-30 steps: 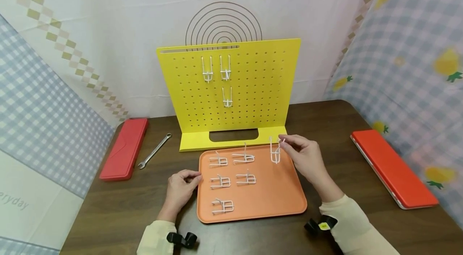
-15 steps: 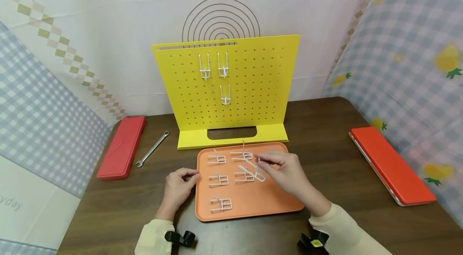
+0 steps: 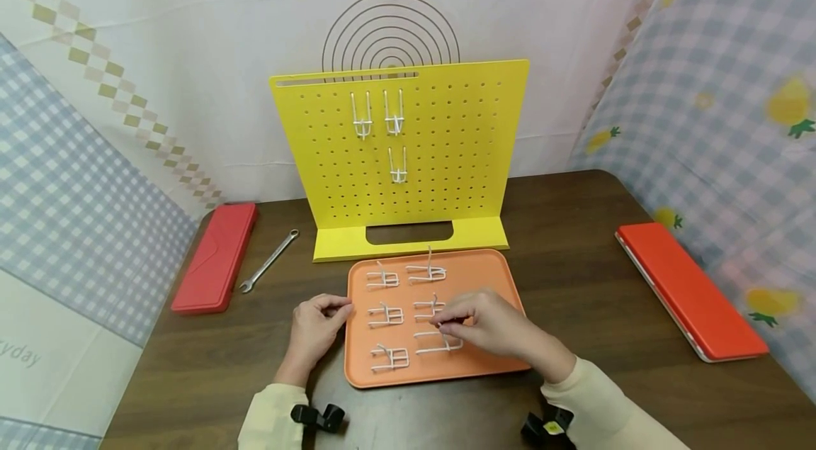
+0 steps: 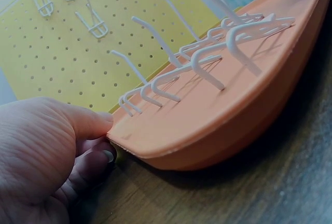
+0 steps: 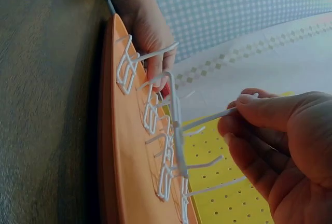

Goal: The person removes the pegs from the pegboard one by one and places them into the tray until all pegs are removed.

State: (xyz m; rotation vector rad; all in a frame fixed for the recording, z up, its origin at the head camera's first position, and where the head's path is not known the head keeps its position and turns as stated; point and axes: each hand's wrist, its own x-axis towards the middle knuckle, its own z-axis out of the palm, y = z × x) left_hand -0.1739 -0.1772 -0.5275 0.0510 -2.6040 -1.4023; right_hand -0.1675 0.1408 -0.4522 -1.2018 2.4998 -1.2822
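My right hand (image 3: pixel 491 326) pinches the prong of a white wire pegboard hook (image 5: pixel 179 130) between thumb and fingers, low over the right part of the orange tray (image 3: pixel 478 274). In the right wrist view the hook's wire frame hangs close above the tray. Several similar white hooks (image 3: pixel 399 358) lie on the tray in two columns, prongs up. At the tray's left rim, my left hand (image 3: pixel 316 328) grips the edge, thumb on top and fingers below. Behind stands a yellow pegboard (image 3: pixel 459 152) with three white hooks (image 3: pixel 363 126) hanging on it.
A wrench (image 3: pixel 270 261) and a red case (image 3: pixel 214 259) lie on the dark wooden table (image 3: pixel 204 372) to the left. On the right lies an orange-red case (image 3: pixel 691 292). Patterned cloth (image 3: pixel 255 32) hangs behind the pegboard.
My right hand has carried the hook from the tray's back right corner leftward and nearer, turning it from upright to lying level, low over the tray. My left hand has stayed at the rim.
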